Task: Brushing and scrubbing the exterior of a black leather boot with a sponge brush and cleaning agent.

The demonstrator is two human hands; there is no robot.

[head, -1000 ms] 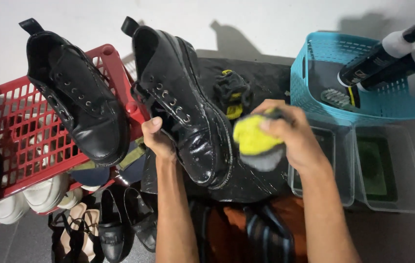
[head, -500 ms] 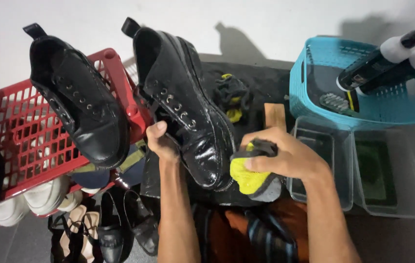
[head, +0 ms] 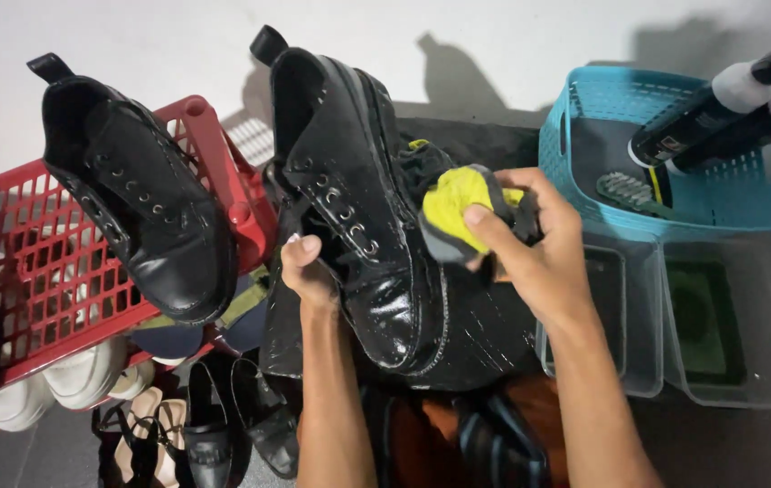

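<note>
Right hand (head: 530, 248) — fingers curled tight around yellow sponge (head: 453, 203), pressed to the side of the black boot (head: 358, 199). Left hand (head: 309, 271) grips the boot's laced front — boot over dark mat (head: 485, 334).

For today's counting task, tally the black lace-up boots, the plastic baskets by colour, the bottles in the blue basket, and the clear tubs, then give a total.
Black lace-up boots: 2
Red baskets: 1
Blue baskets: 1
Bottles: 2
Clear tubs: 2
Total: 8
</note>
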